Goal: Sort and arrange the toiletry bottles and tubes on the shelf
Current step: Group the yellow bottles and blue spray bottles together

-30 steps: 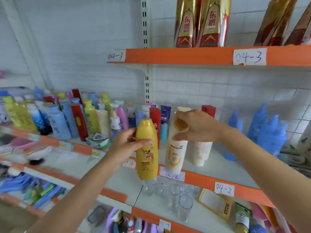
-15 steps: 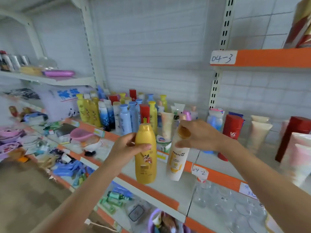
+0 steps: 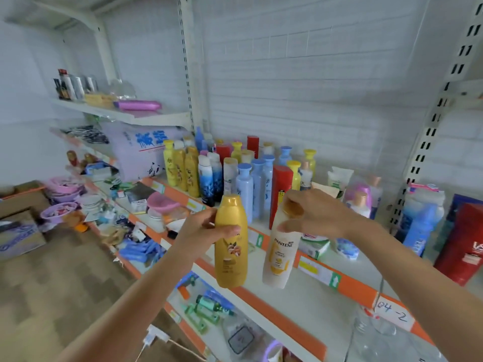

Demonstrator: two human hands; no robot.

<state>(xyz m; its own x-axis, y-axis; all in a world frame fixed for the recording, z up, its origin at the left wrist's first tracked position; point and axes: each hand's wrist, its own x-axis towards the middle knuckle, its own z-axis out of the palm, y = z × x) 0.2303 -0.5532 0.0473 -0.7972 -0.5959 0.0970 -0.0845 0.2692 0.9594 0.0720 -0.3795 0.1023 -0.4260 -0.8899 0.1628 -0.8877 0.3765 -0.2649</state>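
My left hand [image 3: 202, 228] grips a yellow bottle [image 3: 231, 257] by its upper body and holds it upright in front of the shelf [image 3: 313, 293]. My right hand [image 3: 316, 212] pinches a white Pantene bottle [image 3: 281, 253] near its gold cap, and the bottle hangs slightly tilted beside the yellow one. Behind both stands a crowd of several bottles on the shelf: yellow ones [image 3: 180, 169] at the left, light blue ones [image 3: 251, 189] and a red one [image 3: 281, 192] in the middle.
White tubes [image 3: 338, 176], a pink-capped bottle [image 3: 362, 199] and a red VS container [image 3: 462, 244] stand to the right. A metal upright [image 3: 431, 131] divides the shelf. Small boxes [image 3: 313, 244] lie near the front edge. Lower shelves hold bowls, glasses and clutter.
The view has swung left and both bottles have travelled left along the shelf, now in front of the crowded bottle group. Both hands keep the same hold.
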